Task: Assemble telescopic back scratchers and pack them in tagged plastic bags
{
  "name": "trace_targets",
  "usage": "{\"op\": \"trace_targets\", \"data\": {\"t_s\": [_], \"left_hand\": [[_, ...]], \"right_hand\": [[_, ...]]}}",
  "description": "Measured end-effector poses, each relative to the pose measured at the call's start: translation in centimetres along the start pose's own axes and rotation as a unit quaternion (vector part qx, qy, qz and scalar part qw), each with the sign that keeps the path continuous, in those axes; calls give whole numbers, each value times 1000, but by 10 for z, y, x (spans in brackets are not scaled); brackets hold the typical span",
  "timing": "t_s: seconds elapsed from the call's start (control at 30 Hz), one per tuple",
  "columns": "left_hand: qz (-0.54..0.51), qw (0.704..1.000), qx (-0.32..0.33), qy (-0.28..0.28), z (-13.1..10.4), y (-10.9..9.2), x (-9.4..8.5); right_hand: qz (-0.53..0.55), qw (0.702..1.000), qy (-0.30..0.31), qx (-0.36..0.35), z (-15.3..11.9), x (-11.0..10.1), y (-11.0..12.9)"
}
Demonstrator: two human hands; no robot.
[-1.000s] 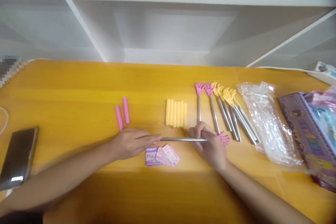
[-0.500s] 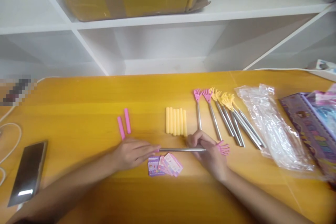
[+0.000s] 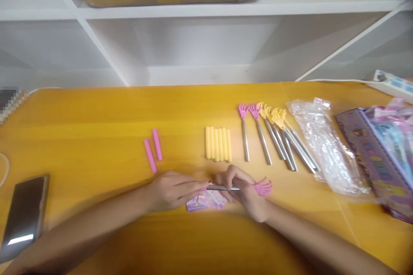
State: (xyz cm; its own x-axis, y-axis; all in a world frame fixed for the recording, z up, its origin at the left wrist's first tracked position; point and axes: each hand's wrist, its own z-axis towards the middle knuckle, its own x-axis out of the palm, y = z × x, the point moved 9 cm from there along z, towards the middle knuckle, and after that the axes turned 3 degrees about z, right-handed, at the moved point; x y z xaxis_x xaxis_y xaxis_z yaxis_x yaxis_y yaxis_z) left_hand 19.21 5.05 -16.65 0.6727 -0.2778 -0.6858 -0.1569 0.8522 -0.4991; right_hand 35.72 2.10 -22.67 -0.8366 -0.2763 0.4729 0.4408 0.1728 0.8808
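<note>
The little back scratcher (image 3: pixel 221 187) lies sideways between the two hands, low in the middle of the view, above some small cards (image 3: pixel 215 200). I cannot tell if it touches them. Its shiny rod looks hard and stiff, thin and likely light, and it may be slippery, so a snug pinch on the rod should suit it. Its pink claw (image 3: pixel 263 187) has skinny fingers that could bend or snap, so I would not squeeze there. The right hand (image 3: pixel 247 193) is curled around the rod, close to the claw. The left hand (image 3: pixel 176 190) has its fingers pressed together on a pink grip (image 3: pixel 203 189) at the other end. Only a bit of that grip peeks out, and it looks soft, so a gentle hold should do. Past the hands lie yellow tubes (image 3: pixel 218 144) in a row, with two pink tubes (image 3: pixel 157 144) off to the left. More scratchers (image 3: pixel 245 139) lie to the right, next to a clear plastic bag (image 3: pixel 332 150) and a purple box (image 3: pixel 371 150). A phone (image 3: pixel 24 215) lies far left on the table (image 3: pixel 97 120).
</note>
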Motion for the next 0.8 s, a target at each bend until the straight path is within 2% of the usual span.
{"op": "trace_targets", "data": {"t_s": [0.17,0.3,0.5,0.6,0.7,0.8], "left_hand": [[-5,1000,1,-20,7,-1,-3],[-7,999,11,-40,2,0,-6],[-34,999,2,-19,-4,8,-2],[-30,999,-20,-17,-3,13,-2],[-45,998,-49,-18,-1,17,-4],[-57,996,-63,-27,-1,19,-7]], "right_hand": [[16,1000,-27,-1,11,8,-7],[11,1000,15,-18,23,23,-5],[-2,997,73,-16,30,34,4],[12,998,61,3,30,28,-1],[38,999,20,14,29,14,-8],[46,998,-31,-10,29,-2,-7]]}}
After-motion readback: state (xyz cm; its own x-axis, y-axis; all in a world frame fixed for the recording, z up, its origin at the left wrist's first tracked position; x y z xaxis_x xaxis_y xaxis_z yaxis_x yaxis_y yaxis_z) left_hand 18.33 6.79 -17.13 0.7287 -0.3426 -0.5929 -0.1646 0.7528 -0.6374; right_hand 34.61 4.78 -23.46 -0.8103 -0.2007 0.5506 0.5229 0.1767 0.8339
